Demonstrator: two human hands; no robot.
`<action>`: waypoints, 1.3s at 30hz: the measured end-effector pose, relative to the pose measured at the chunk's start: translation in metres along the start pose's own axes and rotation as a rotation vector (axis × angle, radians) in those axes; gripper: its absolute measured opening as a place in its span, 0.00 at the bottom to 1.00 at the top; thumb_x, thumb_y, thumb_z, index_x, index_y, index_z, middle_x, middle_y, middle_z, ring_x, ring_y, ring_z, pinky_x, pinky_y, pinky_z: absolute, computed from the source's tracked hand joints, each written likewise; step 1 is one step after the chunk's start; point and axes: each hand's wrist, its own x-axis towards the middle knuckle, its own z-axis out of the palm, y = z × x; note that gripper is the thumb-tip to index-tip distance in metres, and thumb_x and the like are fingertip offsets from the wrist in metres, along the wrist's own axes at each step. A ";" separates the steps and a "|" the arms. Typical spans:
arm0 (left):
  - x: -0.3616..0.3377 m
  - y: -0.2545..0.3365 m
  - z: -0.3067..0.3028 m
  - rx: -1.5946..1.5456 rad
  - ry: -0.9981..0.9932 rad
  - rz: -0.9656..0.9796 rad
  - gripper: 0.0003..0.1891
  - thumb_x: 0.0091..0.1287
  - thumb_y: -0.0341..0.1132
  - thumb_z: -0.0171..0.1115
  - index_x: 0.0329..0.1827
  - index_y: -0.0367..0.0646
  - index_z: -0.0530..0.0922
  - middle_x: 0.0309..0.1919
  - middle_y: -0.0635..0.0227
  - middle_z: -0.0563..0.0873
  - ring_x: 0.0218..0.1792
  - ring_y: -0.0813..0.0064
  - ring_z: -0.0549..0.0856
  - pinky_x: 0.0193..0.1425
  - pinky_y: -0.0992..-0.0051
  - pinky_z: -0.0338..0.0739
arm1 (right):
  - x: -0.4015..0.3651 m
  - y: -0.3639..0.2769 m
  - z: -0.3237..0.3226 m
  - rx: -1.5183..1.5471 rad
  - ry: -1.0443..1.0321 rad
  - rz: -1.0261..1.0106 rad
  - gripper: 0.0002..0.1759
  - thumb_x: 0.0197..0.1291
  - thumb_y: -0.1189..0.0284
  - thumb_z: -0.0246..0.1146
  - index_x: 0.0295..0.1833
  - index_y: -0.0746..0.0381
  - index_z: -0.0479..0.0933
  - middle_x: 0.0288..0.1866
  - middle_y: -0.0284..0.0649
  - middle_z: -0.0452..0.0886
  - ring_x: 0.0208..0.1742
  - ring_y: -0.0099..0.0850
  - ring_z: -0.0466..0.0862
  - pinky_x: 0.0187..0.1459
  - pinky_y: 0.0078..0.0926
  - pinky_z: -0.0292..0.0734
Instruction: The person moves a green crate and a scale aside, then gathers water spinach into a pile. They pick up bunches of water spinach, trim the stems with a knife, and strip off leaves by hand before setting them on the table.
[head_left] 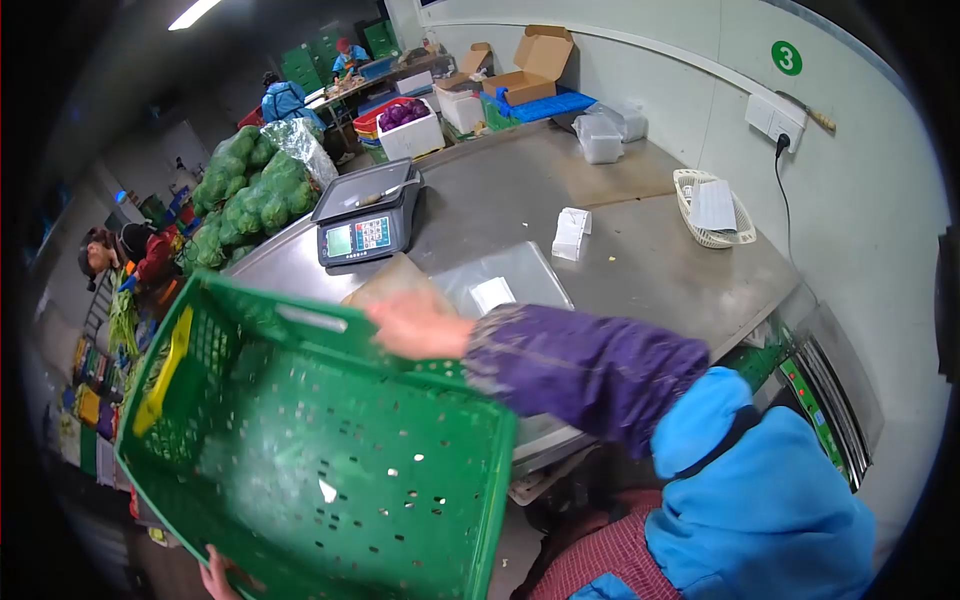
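Head camera view: a person's right hand [415, 325], in a purple sleeve [590, 365], reached across from the right and was closed on the upper rim of a green plastic crate [280, 430], beside its handle slot; motion blur hid the exact set of the fingers. Fingers of the left hand [218, 577] gripped the same crate's lower left edge, the rest of that hand being cut off by the picture's bottom. Held tilted in front of a steel table [650, 270], the crate filled the lower left, showing its perforated base, small pale specks and a yellow strip [165, 370] on its left side. Just beyond the right hand, on the table, lay a brown board [385, 277] and a clear plastic piece with a white paper [492, 294] on it. Further left stood a digital scale [368, 225], a knife [388, 193] resting across its top. A crumpled white slip [572, 233] lay toward the middle, and a white basket [738, 238] sat near the wall. Net bags of round green vegetables [255, 195] were piled past the scale, near a white box [415, 140] holding purple vegetables [403, 114]. Other people worked in the background.
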 end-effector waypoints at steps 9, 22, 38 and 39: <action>-0.052 0.128 0.301 -0.180 -0.018 0.491 0.14 0.61 0.40 0.60 0.43 0.39 0.74 0.29 0.72 0.74 0.35 0.81 0.74 0.43 0.79 0.67 | -0.188 0.141 -0.200 -0.168 0.078 0.402 0.19 0.49 0.60 0.60 0.48 0.52 0.77 0.42 0.43 0.80 0.46 0.43 0.79 0.45 0.41 0.73; -0.046 0.076 0.576 -0.127 -0.699 0.279 0.24 0.59 0.43 0.61 0.47 0.28 0.72 0.37 0.63 0.79 0.39 0.75 0.76 0.45 0.76 0.69 | -0.441 0.224 -0.309 -0.396 -0.003 1.000 0.17 0.44 0.69 0.65 0.41 0.65 0.76 0.36 0.49 0.80 0.41 0.47 0.79 0.42 0.39 0.73; -0.010 0.043 0.658 -0.135 -0.847 0.279 0.30 0.65 0.51 0.53 0.54 0.27 0.67 0.44 0.55 0.79 0.47 0.71 0.75 0.50 0.72 0.69 | -0.437 0.370 -0.306 -0.775 0.056 0.991 0.18 0.46 0.70 0.64 0.42 0.61 0.67 0.38 0.45 0.78 0.43 0.47 0.77 0.40 0.44 0.72; -0.008 0.036 0.654 -0.133 -0.843 0.319 0.30 0.66 0.50 0.52 0.56 0.27 0.66 0.46 0.53 0.79 0.51 0.69 0.75 0.54 0.71 0.69 | -0.428 0.371 -0.312 -0.786 0.048 1.006 0.18 0.46 0.71 0.64 0.42 0.61 0.67 0.37 0.45 0.77 0.43 0.47 0.77 0.39 0.44 0.72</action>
